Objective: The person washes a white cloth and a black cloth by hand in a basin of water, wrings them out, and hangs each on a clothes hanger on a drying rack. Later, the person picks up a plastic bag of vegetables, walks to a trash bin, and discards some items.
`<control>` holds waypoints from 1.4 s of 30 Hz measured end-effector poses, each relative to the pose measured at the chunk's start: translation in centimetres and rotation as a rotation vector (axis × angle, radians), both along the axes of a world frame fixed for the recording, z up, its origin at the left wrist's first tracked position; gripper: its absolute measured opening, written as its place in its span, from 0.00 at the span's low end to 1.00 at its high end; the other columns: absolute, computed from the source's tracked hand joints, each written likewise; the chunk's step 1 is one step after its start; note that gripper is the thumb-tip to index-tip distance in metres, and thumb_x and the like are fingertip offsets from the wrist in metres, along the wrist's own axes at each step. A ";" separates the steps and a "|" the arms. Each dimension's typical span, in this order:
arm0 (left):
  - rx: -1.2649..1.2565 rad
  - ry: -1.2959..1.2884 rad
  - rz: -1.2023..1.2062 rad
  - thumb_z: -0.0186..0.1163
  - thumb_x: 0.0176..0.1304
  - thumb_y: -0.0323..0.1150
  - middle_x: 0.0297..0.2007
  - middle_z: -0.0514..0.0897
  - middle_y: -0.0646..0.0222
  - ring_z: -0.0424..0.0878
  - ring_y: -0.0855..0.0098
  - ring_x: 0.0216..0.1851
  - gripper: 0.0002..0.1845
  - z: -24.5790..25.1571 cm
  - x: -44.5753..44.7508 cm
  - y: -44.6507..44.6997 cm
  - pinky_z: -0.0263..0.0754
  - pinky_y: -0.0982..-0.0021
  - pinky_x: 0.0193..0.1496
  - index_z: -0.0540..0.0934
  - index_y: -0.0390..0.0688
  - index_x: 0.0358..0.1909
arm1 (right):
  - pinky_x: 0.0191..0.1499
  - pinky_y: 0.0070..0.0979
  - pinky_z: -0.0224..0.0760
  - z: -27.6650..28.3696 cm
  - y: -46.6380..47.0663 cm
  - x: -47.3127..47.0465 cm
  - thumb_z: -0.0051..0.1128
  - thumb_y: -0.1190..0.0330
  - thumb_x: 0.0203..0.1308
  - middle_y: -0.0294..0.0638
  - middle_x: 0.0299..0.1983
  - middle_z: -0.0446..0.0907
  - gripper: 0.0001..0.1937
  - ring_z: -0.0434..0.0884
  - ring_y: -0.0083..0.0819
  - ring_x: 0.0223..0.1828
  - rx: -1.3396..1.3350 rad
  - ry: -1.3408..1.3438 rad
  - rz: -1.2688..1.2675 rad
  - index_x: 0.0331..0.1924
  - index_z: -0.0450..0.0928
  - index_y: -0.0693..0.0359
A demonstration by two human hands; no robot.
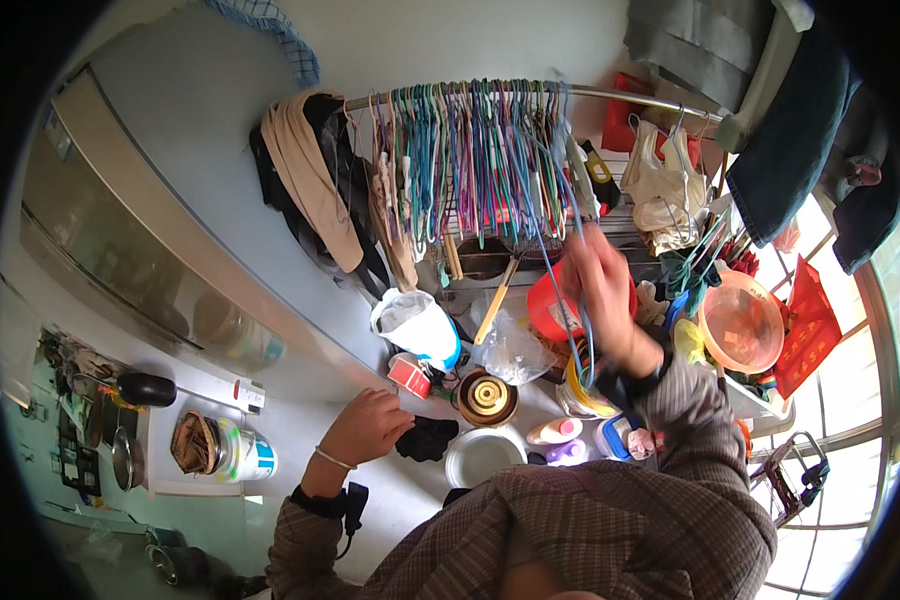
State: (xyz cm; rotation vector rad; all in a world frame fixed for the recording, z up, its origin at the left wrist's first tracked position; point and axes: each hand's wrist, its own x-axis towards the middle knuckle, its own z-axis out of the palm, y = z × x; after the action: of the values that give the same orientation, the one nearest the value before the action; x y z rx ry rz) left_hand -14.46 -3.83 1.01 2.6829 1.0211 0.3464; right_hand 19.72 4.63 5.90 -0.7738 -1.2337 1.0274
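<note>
My right hand (598,289), blurred by motion, is shut on a blue clothes hanger (538,240), whose thin frame reaches above and below the fingers. Right above it, a dense row of coloured clothes hangers (472,161) hangs from a metal rail (630,95). A red bucket (546,307) stands behind and below that hand. At left, my left hand (366,429) is loosely curled in the air, and nothing shows in its fingers. Close to its fingertips in the picture is a black cloth-like item (426,438); whether they touch is unclear.
A beige garment (307,180) hangs at the rail's left end, cream bags (664,187) at its right. On the floor are a white-and-blue bucket (420,330), a pale basin (486,459) and several bottles (556,430). An orange basin (741,321) stands by the window.
</note>
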 end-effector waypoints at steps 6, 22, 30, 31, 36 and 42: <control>-0.049 -0.007 -0.135 0.62 0.52 0.33 0.27 0.74 0.66 0.74 0.63 0.36 0.04 1.5 2.7 2.7 0.67 0.64 0.41 0.81 0.44 0.27 | 0.42 0.22 0.70 -8.8 -7.5 3.4 0.53 0.70 0.64 0.35 0.39 0.72 0.18 0.75 0.24 0.37 -0.440 -0.056 0.078 0.55 0.63 0.62; -0.011 0.034 -0.450 0.68 0.41 0.30 0.27 0.69 0.70 0.69 0.65 0.34 0.07 12.6 12.6 4.6 0.62 0.66 0.42 0.83 0.47 0.26 | 0.21 0.17 0.60 -7.2 -11.6 2.9 0.41 0.64 0.69 0.36 0.24 0.77 0.15 0.69 0.16 0.19 -0.033 0.090 0.055 0.33 0.75 0.67; 0.064 -0.023 -0.321 0.68 0.37 0.27 0.27 0.66 0.70 0.66 0.66 0.31 0.09 16.3 9.9 4.4 0.61 0.67 0.39 0.83 0.47 0.25 | 0.33 0.20 0.68 -8.9 -13.1 1.1 0.49 0.66 0.67 0.35 0.25 0.78 0.11 0.75 0.19 0.29 0.048 0.010 0.010 0.30 0.77 0.64; 0.051 -0.010 -0.320 0.68 0.37 0.27 0.27 0.66 0.70 0.66 0.66 0.31 0.08 16.2 9.7 4.2 0.61 0.67 0.39 0.82 0.47 0.25 | 0.32 0.19 0.68 -8.0 -12.9 2.1 0.50 0.67 0.66 0.35 0.24 0.78 0.11 0.74 0.18 0.28 0.073 -0.130 0.010 0.29 0.77 0.63; 0.070 -0.033 -0.364 0.67 0.38 0.29 0.27 0.66 0.69 0.66 0.65 0.31 0.07 16.5 9.2 3.2 0.61 0.66 0.39 0.82 0.46 0.24 | 0.29 0.20 0.67 -4.2 -12.6 2.5 0.49 0.67 0.66 0.36 0.24 0.78 0.12 0.75 0.22 0.25 0.198 0.041 -0.063 0.29 0.77 0.65; 0.117 -0.055 -0.348 0.66 0.38 0.28 0.27 0.65 0.68 0.66 0.65 0.32 0.06 18.1 8.5 2.4 0.61 0.66 0.38 0.81 0.45 0.23 | 0.25 0.18 0.66 -7.0 -11.1 -1.4 0.46 0.69 0.66 0.36 0.24 0.77 0.11 0.73 0.20 0.22 0.125 0.089 0.177 0.29 0.76 0.66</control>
State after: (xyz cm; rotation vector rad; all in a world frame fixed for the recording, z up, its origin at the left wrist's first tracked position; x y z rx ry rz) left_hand -5.96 -1.39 19.15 2.8671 0.5166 0.4171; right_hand 18.32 -6.46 -1.12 -0.5234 -1.2934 1.1044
